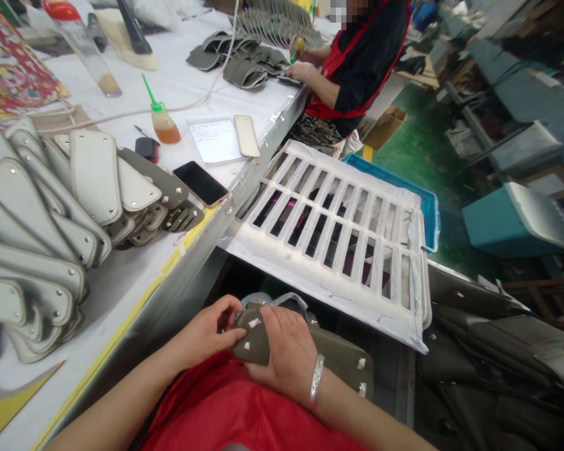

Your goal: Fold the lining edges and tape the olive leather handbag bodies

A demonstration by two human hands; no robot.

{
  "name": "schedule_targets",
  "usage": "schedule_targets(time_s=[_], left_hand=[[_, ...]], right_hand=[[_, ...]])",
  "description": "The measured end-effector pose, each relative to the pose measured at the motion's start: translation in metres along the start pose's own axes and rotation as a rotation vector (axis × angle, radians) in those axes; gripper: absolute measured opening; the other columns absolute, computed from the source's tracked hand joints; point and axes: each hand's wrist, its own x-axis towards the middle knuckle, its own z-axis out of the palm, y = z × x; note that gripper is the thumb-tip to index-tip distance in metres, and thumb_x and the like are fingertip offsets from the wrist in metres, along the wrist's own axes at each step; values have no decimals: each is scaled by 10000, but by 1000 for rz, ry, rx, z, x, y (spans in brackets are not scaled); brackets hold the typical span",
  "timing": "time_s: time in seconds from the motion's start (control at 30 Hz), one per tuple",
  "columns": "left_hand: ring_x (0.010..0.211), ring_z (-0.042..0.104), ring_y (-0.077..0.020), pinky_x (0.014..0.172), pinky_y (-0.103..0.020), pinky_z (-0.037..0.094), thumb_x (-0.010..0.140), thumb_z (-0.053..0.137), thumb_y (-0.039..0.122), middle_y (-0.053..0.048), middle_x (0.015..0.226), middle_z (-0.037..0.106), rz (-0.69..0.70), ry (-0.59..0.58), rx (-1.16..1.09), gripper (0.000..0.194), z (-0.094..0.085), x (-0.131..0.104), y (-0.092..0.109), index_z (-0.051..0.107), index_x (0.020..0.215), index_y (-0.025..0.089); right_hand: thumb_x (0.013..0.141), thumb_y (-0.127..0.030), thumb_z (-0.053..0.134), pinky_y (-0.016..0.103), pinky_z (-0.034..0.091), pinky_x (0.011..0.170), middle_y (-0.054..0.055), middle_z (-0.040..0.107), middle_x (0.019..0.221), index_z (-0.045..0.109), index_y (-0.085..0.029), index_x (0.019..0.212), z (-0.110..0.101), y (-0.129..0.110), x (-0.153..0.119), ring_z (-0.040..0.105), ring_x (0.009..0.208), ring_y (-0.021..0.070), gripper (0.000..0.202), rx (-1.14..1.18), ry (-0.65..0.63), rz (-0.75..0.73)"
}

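Note:
Across my lap, over a red apron point(244, 407), lies a dark olive-grey strap-shaped panel point(341, 357) with rounded ends and small white tabs near its corners. My right hand point(289, 344) wraps over its middle, thumb on the near edge, with a silver bangle on the wrist. At the panel's left end, my left hand point(220, 326) pinches the edge between thumb and curled fingers. To the left, a large heap of pale grey panels point(94, 175) with metal studs covers the table; a few dark ones point(183, 216) lie at its edge.
A white slatted rack point(329, 232) stands right of the white table point(117, 282). On the table are a phone point(200, 183), a glue bottle point(165, 127), a paper point(216, 141) and one cream panel point(247, 136). A co-worker point(357, 69) handles dark pieces at the far side. Dark goods point(502, 369) pile up at right.

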Motion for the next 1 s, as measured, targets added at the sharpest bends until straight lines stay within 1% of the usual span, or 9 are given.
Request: schedule_targets(time_s=[0.1, 0.17, 0.33, 0.43, 0.57, 0.73, 0.83, 0.9, 1.0], left_hand=[[633, 412, -89, 590, -196, 381, 742, 559, 235, 53, 712, 401, 18, -27, -19, 208, 0, 0, -2, 439, 907, 190], [638, 414, -94, 589, -198, 380, 746, 560, 235, 53, 707, 409, 23, -7, -3, 200, 1, -1, -2, 425, 887, 193], [627, 438, -104, 579, -211, 370, 762, 556, 295, 44, 692, 469, 5, 100, 150, 156, 5, -10, 4, 444, 787, 190], [596, 441, -108, 554, -212, 362, 762, 548, 329, 42, 635, 476, -73, 119, 174, 169, 9, -15, 9, 474, 725, 181], [576, 465, -113, 537, -209, 371, 749, 540, 361, 29, 600, 495, -207, 104, 132, 228, 14, -17, 13, 492, 650, 161], [403, 404, -101, 379, -209, 307, 744, 494, 494, 44, 516, 445, -380, 84, 8, 346, 19, -15, 13, 450, 636, 168], [473, 415, -102, 450, -206, 326, 758, 489, 478, 32, 524, 451, -306, 127, 63, 357, 20, -12, 11, 431, 598, 164], [539, 414, -106, 512, -205, 338, 765, 492, 437, 24, 551, 458, -240, 143, 121, 338, 20, -11, 9, 433, 583, 159], [556, 406, -107, 530, -204, 340, 773, 487, 408, 25, 562, 452, -211, 132, 152, 317, 16, -9, 7, 427, 582, 161]], right_hand=[[624, -554, 611, 438, 326, 900, 117, 504, 1102, 420, -139, 1179, 3, -3, 2, 436, 1017, 271, 719, -14, 7, 2], [602, -569, 625, 446, 317, 912, 119, 504, 1109, 414, -134, 1194, 5, -5, 4, 431, 1029, 278, 765, -18, 8, 9], [635, -491, 598, 445, 310, 924, 118, 514, 1101, 433, -126, 1181, 7, -8, 7, 440, 1026, 272, 677, -7, 11, 35], [650, -474, 578, 445, 297, 938, 108, 519, 1099, 433, -140, 1184, 8, -7, 7, 442, 1028, 267, 646, 9, 25, 48], [619, -500, 598, 446, 284, 952, 102, 522, 1114, 438, -158, 1176, 14, -3, 5, 441, 1037, 272, 673, 24, 63, 44], [597, -565, 606, 444, 256, 981, 108, 515, 1146, 422, -155, 1198, 21, 4, 2, 432, 1070, 277, 751, 26, 89, 33], [582, -573, 620, 439, 252, 981, 106, 515, 1149, 416, -154, 1200, 22, 6, 3, 427, 1077, 275, 774, 25, 92, 29], [581, -537, 632, 427, 267, 965, 99, 527, 1117, 435, -156, 1170, 21, 6, 5, 442, 1048, 264, 729, 27, 92, 24], [590, -498, 630, 413, 290, 933, 89, 542, 1069, 461, -154, 1123, 19, 4, 7, 461, 998, 248, 656, 26, 78, 27]])
